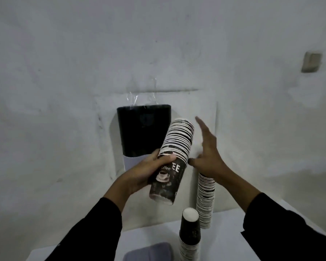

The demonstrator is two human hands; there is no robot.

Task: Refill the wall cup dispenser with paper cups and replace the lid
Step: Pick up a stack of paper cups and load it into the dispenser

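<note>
A black wall cup dispenser [143,129] hangs on the white wall, with a pale lower section beneath its dark body. My left hand [149,170] grips a tilted stack of paper coffee cups [174,155], its rims leaning up to the right, just in front of the dispenser's lower right corner. Right of the stack, my right hand [208,153] is spread flat with fingers pointing up, its thumb close to the stack; whether it touches is unclear. A grey lid [149,251] lies on the table at the bottom edge.
A tall stack of cups [205,202] stands on the white table [228,240] against the wall, partly behind my right wrist. A shorter stack [190,236] stands nearer to me. A small beige plate [311,62] is fixed to the wall at upper right.
</note>
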